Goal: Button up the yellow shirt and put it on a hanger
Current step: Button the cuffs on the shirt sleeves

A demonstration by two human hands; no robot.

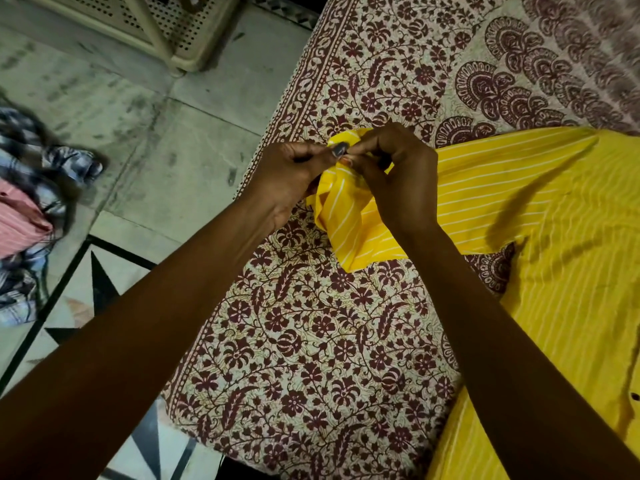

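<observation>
Left hand curled closed, thumb and fingers pinching the end of the sleeve cuff of the yellow shirt; dark polish on the thumbnail. Right hand also closed, fingertips pinching the same cuff from the other side, the two hands touching at the fingertips. Whether a button sits between the fingers cannot be told, fabric bunched there. Cuff lifted off the bed, sleeve trailing right to the shirt body, which lies flat on the floral bedsheet at the right side of the view. Shirt has thin white stripes; one dark button shows near the right edge. Left of the bed, tiled floor with a pile of plaid and pink clothes. A perforated cream plastic stand at top left.
</observation>
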